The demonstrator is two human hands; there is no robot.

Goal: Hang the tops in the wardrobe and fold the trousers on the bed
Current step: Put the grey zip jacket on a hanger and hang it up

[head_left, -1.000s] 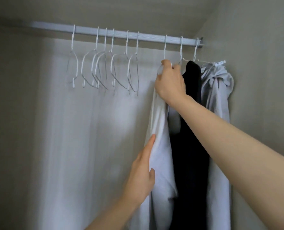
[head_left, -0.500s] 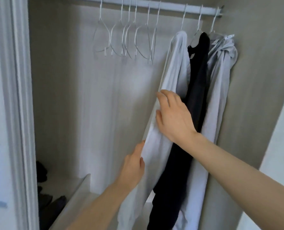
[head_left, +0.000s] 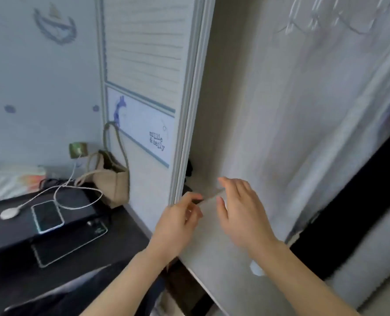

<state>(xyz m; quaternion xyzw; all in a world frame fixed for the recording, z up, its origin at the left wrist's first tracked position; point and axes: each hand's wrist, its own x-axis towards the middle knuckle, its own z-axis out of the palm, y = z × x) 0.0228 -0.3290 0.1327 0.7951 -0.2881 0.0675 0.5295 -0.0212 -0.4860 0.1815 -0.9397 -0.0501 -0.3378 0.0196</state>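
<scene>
The view is blurred by motion. In the open wardrobe (head_left: 212,92), a white top (head_left: 340,142) hangs at the right, with a black top (head_left: 362,192) behind it and a grey top (head_left: 371,261) furthest right. Empty white hangers (head_left: 326,19) show blurred at the top right. My left hand (head_left: 178,222) and my right hand (head_left: 241,213) hover side by side in front of the wardrobe's lower part. Both have relaxed fingers, hold nothing and are clear of the clothes. No trousers are in view.
A light shelf panel (head_left: 216,258) lies inside the wardrobe under my hands. Left of the wardrobe door (head_left: 143,87) is a dark table (head_left: 125,242) with two phones, a white cable and a beige bag (head_left: 112,179). Patterned bedding (head_left: 7,181) shows at the far left.
Both hands have let go of the white top and dropped low. The view has swung left and down, away from the rail.
</scene>
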